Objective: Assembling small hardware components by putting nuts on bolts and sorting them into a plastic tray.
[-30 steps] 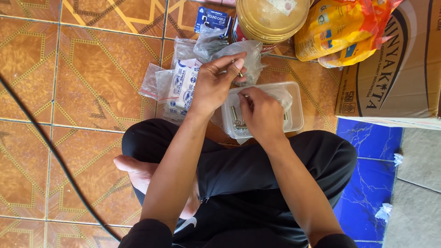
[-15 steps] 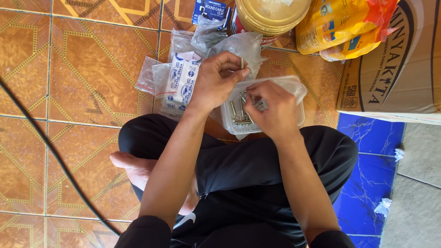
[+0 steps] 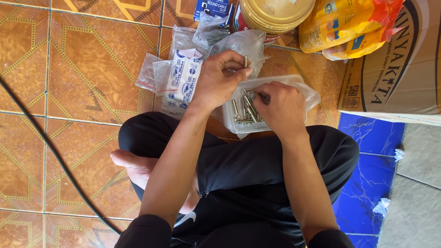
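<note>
From the head camera, looking straight down, a person sits cross-legged on an orange patterned tile floor (image 3: 82,69), in black trousers, one bare foot (image 3: 131,167) tucked under the left knee. A clear plastic container (image 3: 275,82) rests on the floor just in front of the crossed legs and holds a loose heap of metal bolts (image 3: 243,110).

The left hand (image 3: 218,80) is raised just above the container's far-left edge, its thumb and fingertips pinched together on a single small bolt (image 3: 245,61) held upright. The right hand (image 3: 282,108) is down inside the container, fingers curled together over the bolts and touching them; whether it grips one cannot be told, since the fingers hide what lies beneath.

Just left of the container lie several small clear plastic packets (image 3: 181,78) with blue and white labels, overlapping one another. A crumpled clear bag (image 3: 245,43) sits behind the left hand. Farther back stand a round gold-lidded tin (image 3: 275,14) and a yellow-orange plastic bag (image 3: 344,25). A brown cardboard box (image 3: 395,69) lies to the right, beside a blue tile strip (image 3: 367,183). A black cable (image 3: 50,151) crosses the floor on the left.
</note>
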